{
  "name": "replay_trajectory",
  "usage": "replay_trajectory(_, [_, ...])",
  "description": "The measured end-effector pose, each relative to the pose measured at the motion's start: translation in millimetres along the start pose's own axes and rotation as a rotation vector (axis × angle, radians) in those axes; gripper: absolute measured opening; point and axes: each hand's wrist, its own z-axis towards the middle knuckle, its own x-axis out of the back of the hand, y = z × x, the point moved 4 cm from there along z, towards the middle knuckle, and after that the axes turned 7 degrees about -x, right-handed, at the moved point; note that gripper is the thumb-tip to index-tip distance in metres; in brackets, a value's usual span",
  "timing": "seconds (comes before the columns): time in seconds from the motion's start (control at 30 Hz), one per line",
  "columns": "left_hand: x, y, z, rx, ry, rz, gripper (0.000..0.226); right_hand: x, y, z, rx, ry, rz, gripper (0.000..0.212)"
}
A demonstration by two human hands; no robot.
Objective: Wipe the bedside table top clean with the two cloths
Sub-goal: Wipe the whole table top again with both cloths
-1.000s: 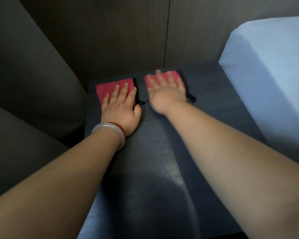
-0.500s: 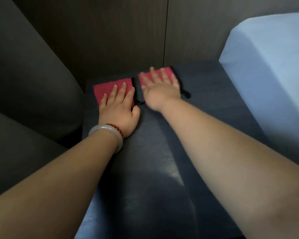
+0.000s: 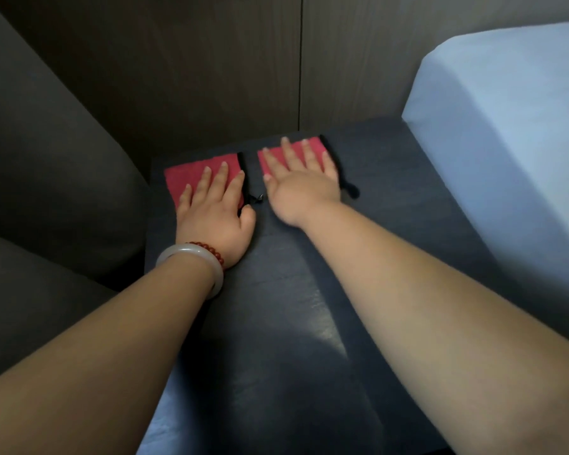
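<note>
Two red cloths with black edging lie side by side at the far end of the dark bedside table top (image 3: 309,323). My left hand (image 3: 214,211), with a pale bangle and red beads on its wrist, presses flat on the left cloth (image 3: 184,175). The right cloth (image 3: 312,146) lies under my right hand (image 3: 301,183), whose straight, spread fingers press it down close to the back edge. Each hand hides the near part of its cloth.
A dark wood panel wall (image 3: 211,60) rises right behind the table. A dark upholstered seat (image 3: 46,159) crowds the left edge. A bed with a pale blue sheet (image 3: 506,126) borders the right edge.
My right hand has slid its cloth a little leftward and farther back on the table. My left hand and its cloth have stayed almost still.
</note>
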Motion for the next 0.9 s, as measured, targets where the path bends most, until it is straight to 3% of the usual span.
replay_trajectory(0.1, [0, 1, -1, -0.004, -0.002, -0.001, 0.063, 5, 24, 4, 0.038, -0.026, -0.012, 0.053])
replay_trajectory(0.23, [1, 1, -1, 0.01, -0.01, 0.0, 0.063, 26, 133, 21, -0.357, -0.051, -0.004, 0.055])
replay_trajectory(0.3, [1, 3, -2, 0.011, -0.005, -0.014, 0.062, 25, 133, 12, -0.427, -0.043, 0.03, 0.055])
replay_trajectory(0.37, [2, 3, -2, 0.015, 0.005, -0.024, 0.063, 15, 86, -1, -0.322, -0.016, 0.021, 0.055])
replay_trajectory(0.47, [5, 3, -5, 0.021, 0.025, -0.05, 0.063, -6, -1, -40, -0.019, 0.004, 0.008, 0.053])
replay_trajectory(0.53, [9, 5, -9, 0.03, 0.058, -0.082, 0.063, -10, -13, -52, 0.087, -0.018, 0.01, 0.052])
replay_trajectory(0.6, [12, 8, -13, 0.036, 0.089, -0.109, 0.06, -1, 25, -43, 0.04, -0.013, -0.011, 0.052])
replay_trajectory(0.7, [11, 11, -18, 0.039, 0.087, -0.132, 0.057, 13, 114, -31, -0.28, -0.033, -0.02, 0.053])
replay_trajectory(0.77, [8, 13, -21, 0.043, 0.051, -0.109, 0.059, 14, 136, -38, -0.411, -0.036, 0.002, 0.054])
replay_trajectory(0.83, [6, 15, -26, 0.054, 0.032, -0.108, 0.06, 6, 106, -52, -0.353, -0.014, 0.006, 0.054])
replay_trajectory(0.9, [6, 17, -33, 0.064, 0.027, -0.123, 0.06, -6, 54, -77, -0.171, 0.035, 0.015, 0.054])
